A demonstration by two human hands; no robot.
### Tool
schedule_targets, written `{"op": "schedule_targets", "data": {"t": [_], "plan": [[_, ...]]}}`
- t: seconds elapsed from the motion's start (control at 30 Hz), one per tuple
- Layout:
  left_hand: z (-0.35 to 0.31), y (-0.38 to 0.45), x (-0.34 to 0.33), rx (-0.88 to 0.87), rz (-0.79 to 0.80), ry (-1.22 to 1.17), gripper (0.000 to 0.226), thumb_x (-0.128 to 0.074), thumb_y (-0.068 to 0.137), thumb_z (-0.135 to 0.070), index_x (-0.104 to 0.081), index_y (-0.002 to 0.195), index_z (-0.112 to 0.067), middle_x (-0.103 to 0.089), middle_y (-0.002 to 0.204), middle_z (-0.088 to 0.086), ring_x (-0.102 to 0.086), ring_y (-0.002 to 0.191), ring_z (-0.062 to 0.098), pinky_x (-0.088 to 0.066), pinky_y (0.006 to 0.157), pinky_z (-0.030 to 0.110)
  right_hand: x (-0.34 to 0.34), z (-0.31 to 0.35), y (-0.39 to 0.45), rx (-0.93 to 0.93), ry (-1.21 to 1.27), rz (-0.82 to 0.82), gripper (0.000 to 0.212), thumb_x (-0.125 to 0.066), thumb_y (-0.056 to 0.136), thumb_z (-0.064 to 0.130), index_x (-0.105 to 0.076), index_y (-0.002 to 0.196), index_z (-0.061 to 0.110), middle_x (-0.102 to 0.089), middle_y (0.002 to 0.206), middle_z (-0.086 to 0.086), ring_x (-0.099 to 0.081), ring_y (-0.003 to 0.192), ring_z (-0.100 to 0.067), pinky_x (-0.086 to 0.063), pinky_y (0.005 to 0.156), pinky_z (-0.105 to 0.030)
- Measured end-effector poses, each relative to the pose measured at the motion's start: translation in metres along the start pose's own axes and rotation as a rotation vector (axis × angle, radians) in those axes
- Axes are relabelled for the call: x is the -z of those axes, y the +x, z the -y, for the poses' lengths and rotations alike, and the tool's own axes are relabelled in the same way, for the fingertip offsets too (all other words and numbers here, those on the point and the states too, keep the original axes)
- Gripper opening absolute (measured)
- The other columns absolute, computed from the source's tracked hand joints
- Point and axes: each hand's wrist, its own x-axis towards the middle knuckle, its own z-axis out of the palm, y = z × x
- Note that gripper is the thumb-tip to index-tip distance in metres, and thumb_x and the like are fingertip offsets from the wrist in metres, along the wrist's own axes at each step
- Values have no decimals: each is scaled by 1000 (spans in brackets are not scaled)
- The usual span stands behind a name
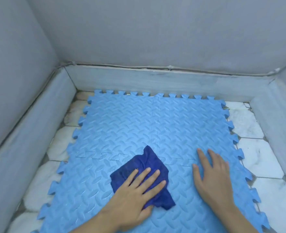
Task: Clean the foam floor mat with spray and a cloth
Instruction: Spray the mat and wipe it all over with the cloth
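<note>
Foam mat (130, 125), light blue w/ tread pattern, made of interlocking tiles, lies on white marble floor (260, 157) in a walled corner; its near edge is cut off by frame bottom. Dark blue cloth (149, 162) sits crumpled on mat near centre. Left hand (135, 194) presses flat on cloth, fingers straight & spread, covering cloth's near part. Right hand (213, 179) rests open on bare mat, palm down, holding nothing. Both forearms cut off at frame bottom.
</note>
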Motion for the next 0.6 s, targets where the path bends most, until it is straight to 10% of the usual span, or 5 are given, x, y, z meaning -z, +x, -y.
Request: {"op": "schedule_targets", "data": {"t": [0.3,0.6], "plan": [[194,26,13,947,-88,-64,62,-20,92,-42,-14,152,-28,-10,160,2,-6,146,30,-7,116,49,-15,18,27,113,-68,5,60,-21,96,59,-29,151,36,-23,161,5,-11,150,-19,-3,121,-49],[16,-8,1,177,0,-44,67,-35,88,-38,-17,151,-29,-13,160,-2,-11,147,24,-12,114,46,-14,17,32,105,-55,-55,52,-38,94,54,-45,142,34,-43,150,2,-35,140,-25,-19,116,-49]]}}
